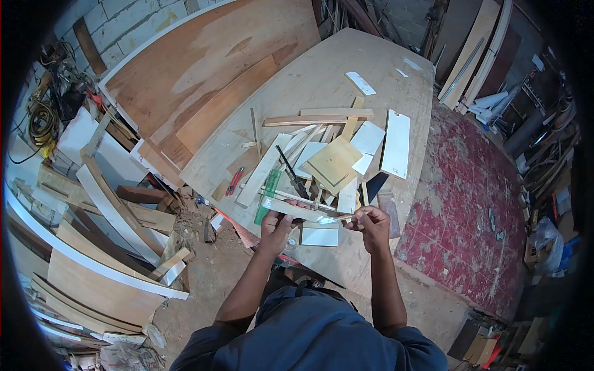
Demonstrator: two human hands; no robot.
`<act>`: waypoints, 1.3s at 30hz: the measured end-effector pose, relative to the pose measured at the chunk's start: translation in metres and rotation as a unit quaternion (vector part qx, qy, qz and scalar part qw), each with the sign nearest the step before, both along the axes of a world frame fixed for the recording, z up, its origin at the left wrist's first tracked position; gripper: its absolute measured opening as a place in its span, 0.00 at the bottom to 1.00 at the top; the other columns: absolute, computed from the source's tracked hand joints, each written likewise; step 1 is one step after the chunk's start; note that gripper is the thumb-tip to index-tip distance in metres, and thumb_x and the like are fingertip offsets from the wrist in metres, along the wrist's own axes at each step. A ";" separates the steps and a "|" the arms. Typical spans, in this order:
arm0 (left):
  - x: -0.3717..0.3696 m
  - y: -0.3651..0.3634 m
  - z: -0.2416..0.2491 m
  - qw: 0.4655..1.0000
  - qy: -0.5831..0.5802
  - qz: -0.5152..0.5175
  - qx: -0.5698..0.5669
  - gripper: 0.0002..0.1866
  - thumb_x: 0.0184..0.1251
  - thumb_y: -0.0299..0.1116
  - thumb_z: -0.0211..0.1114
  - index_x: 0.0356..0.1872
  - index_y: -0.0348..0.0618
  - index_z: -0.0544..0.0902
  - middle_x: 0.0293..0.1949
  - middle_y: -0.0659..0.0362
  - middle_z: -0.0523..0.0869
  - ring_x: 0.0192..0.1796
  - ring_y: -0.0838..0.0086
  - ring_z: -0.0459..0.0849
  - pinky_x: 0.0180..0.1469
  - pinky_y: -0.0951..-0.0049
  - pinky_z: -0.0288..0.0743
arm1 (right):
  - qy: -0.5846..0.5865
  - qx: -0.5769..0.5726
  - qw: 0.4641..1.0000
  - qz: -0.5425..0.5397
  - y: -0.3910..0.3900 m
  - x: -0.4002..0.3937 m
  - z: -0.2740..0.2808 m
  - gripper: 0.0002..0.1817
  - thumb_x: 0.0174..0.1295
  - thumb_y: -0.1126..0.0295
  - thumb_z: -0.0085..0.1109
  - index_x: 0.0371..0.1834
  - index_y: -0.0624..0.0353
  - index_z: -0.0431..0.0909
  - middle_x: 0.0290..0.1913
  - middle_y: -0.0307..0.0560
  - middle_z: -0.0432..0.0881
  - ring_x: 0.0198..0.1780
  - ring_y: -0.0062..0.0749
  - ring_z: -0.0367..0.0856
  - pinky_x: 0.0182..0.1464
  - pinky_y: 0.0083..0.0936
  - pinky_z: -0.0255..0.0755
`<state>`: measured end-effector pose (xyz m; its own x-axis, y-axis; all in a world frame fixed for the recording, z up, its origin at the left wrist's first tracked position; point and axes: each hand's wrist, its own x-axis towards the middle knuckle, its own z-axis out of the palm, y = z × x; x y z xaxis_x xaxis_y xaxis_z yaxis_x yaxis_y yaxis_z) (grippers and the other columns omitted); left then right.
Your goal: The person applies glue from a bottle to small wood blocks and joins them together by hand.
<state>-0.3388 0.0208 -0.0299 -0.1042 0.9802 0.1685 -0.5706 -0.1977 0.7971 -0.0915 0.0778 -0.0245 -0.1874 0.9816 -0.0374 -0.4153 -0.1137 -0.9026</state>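
Observation:
My left hand (278, 226) is closed around a pale wooden strip (294, 211), which lies level over the near edge of the workbench (346, 263). At the strip's right end is a white, wet-looking patch. My right hand (372, 224) pinches a thin small stick (341, 217) whose tip meets that patch. Behind my hands lies a pile of offcuts with a square plywood piece (334, 163) on top. A green ruler (268, 196), a black-handled tool (299, 185) and a red cutter (234, 181) are left of the pile.
Large plywood sheets (210, 68) lean along the back left. Curved boards (111, 229) are stacked at the left. To the right are a worn red floor (461, 222) and a clear plastic bag (547, 246). A white board (396, 143) lies on the bench's right side.

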 end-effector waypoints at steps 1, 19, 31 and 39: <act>0.001 0.000 0.000 1.000 0.000 0.000 -0.001 0.15 0.71 0.29 0.59 0.57 0.42 0.73 0.55 0.52 0.79 0.60 0.56 0.79 0.61 0.52 0.74 | -0.003 -0.002 1.000 -0.005 0.000 -0.002 0.001 0.04 0.63 0.76 0.60 0.34 0.67 0.79 0.27 0.44 0.81 0.28 0.30 0.85 0.34 0.29 0.84; 0.002 0.003 -0.002 0.999 -0.031 0.006 -0.009 0.15 0.71 0.29 0.60 0.56 0.42 0.73 0.54 0.53 0.80 0.60 0.57 0.79 0.59 0.56 0.77 | 0.011 -0.014 1.000 -0.002 0.000 0.000 -0.005 0.04 0.63 0.76 0.60 0.35 0.67 0.79 0.27 0.45 0.82 0.27 0.32 0.84 0.34 0.31 0.85; 0.001 0.000 -0.006 1.000 -0.019 0.000 -0.004 0.15 0.72 0.29 0.58 0.57 0.42 0.73 0.55 0.52 0.79 0.61 0.57 0.79 0.60 0.55 0.77 | 0.018 -0.040 0.999 -0.015 -0.001 -0.001 -0.004 0.05 0.63 0.74 0.61 0.35 0.65 0.80 0.27 0.45 0.82 0.26 0.31 0.84 0.33 0.30 0.84; -0.001 -0.002 -0.006 1.000 -0.002 -0.004 -0.015 0.15 0.72 0.30 0.59 0.57 0.41 0.73 0.55 0.52 0.79 0.60 0.56 0.79 0.60 0.54 0.77 | 0.025 -0.026 0.999 0.003 -0.005 -0.002 -0.005 0.05 0.63 0.74 0.61 0.34 0.65 0.80 0.26 0.44 0.82 0.26 0.29 0.84 0.33 0.31 0.84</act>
